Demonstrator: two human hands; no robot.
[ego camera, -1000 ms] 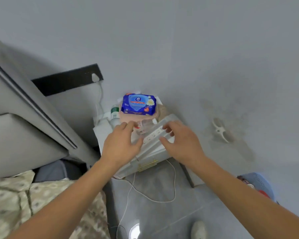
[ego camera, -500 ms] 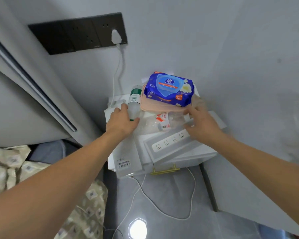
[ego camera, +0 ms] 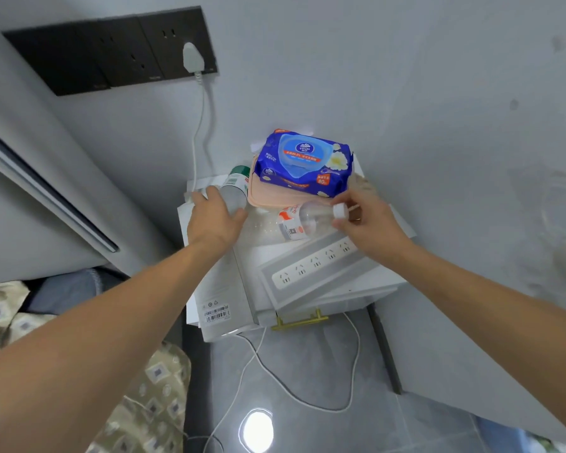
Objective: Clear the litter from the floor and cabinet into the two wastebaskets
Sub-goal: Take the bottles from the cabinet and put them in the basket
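Cabinet-clearing step: your right hand (ego camera: 370, 220) pinches the white-capped clear plastic bottle (ego camera: 303, 220), your left hand (ego camera: 214, 220) closes around the green-labelled clear bottle (ego camera: 234, 191); next, lift both clear.

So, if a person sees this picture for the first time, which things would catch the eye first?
Probably the bright blue wet-wipes pack, lying on a pink box at the back of the white cabinet, near the wall. Next, the two hands: the right hand pinches the white-capped neck of a clear bottle with a red label, while the left hand is around a green-labelled bottle.
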